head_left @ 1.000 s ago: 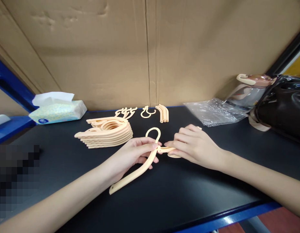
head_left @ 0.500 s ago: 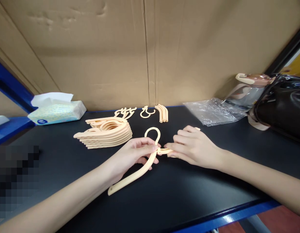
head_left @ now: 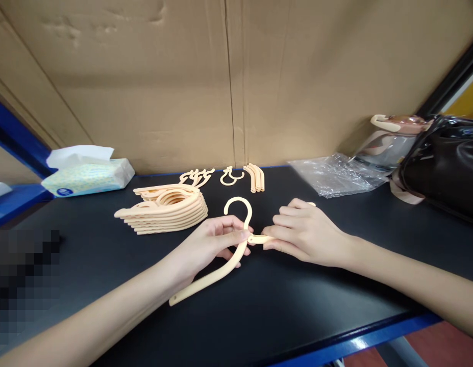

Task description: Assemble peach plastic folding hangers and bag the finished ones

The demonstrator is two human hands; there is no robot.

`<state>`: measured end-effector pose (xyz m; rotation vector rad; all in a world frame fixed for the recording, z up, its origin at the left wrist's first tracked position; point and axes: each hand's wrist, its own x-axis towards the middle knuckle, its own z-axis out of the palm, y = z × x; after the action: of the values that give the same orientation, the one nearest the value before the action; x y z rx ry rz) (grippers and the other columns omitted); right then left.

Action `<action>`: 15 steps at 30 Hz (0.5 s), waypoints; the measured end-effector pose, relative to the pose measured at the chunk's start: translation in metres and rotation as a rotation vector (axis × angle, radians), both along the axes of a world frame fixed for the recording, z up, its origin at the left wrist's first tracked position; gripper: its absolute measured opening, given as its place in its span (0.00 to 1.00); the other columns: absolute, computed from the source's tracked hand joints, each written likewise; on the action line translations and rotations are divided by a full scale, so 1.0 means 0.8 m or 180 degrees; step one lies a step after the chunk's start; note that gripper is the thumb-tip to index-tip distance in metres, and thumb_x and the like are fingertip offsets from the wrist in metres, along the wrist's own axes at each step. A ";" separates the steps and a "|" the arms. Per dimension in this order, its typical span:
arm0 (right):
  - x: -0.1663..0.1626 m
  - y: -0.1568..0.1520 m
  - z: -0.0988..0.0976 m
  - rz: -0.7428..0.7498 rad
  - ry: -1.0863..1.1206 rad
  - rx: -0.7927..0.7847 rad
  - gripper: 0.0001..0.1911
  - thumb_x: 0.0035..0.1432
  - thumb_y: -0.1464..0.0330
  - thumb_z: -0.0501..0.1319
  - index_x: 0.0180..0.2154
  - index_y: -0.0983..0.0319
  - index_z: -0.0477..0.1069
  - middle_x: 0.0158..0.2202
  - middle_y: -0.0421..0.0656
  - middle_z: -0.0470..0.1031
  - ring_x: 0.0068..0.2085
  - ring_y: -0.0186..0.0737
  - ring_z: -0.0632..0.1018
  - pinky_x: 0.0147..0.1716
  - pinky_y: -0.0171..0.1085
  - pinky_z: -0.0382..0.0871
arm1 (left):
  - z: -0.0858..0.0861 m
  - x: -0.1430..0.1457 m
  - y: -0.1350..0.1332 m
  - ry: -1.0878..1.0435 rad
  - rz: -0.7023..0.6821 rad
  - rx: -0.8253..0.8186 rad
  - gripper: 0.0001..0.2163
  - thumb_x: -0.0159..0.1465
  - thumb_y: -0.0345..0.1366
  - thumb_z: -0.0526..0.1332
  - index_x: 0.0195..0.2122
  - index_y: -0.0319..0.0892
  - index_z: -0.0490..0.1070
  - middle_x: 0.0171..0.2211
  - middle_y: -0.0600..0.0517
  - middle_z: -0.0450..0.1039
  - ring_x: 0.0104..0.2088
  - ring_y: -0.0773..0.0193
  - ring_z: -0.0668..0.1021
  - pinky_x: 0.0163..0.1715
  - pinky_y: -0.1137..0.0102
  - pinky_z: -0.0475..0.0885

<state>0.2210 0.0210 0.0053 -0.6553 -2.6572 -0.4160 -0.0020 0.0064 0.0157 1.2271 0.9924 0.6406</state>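
Observation:
My left hand pinches a peach plastic hanger at its neck, just under the round hook; one long arm of the hanger slants down to the left. My right hand is closed on the hanger's other arm, which is mostly hidden under its fingers. Both hands hover low over the black table, fingertips nearly touching at the hanger's middle.
A stack of finished hangers lies behind my left hand. Loose hooks and curved arm pieces sit by the cardboard wall. A tissue pack is at the left, a clear plastic bag and a dark bag at the right.
The hook has tipped slightly up and to the left between my hands. Both hands keep their grip and have barely shifted.

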 end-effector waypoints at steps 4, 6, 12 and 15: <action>-0.001 -0.001 0.001 -0.0016 0.0015 -0.0051 0.22 0.70 0.60 0.47 0.36 0.62 0.75 0.23 0.39 0.70 0.27 0.35 0.64 0.32 0.37 0.51 | -0.001 0.000 0.000 0.0033 -0.0035 0.0008 0.09 0.60 0.39 0.64 0.32 0.38 0.72 0.31 0.52 0.72 0.31 0.65 0.77 0.27 0.75 0.75; -0.001 -0.001 0.001 -0.0016 0.0039 -0.0082 0.22 0.69 0.59 0.47 0.35 0.62 0.75 0.23 0.39 0.70 0.27 0.35 0.64 0.32 0.37 0.51 | -0.002 0.000 -0.001 0.0091 -0.0050 0.0048 0.09 0.60 0.40 0.64 0.32 0.38 0.71 0.31 0.52 0.73 0.30 0.65 0.78 0.27 0.74 0.75; 0.000 0.000 -0.001 -0.0024 0.0139 -0.0079 0.22 0.69 0.59 0.49 0.32 0.62 0.75 0.22 0.38 0.69 0.26 0.34 0.64 0.32 0.37 0.51 | -0.001 0.003 -0.002 0.0212 -0.0054 -0.0023 0.10 0.61 0.40 0.62 0.32 0.37 0.70 0.31 0.48 0.76 0.27 0.65 0.78 0.25 0.74 0.73; 0.000 0.000 -0.002 -0.0030 0.0146 -0.0073 0.22 0.69 0.59 0.49 0.31 0.62 0.74 0.21 0.38 0.69 0.25 0.34 0.64 0.32 0.37 0.51 | -0.001 0.004 -0.002 0.0252 -0.0026 -0.0044 0.11 0.61 0.41 0.61 0.36 0.37 0.72 0.30 0.49 0.76 0.25 0.66 0.77 0.24 0.74 0.71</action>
<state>0.2209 0.0207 0.0037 -0.6764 -2.6202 -0.3693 0.0011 0.0049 0.0151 1.2515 1.0556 0.5816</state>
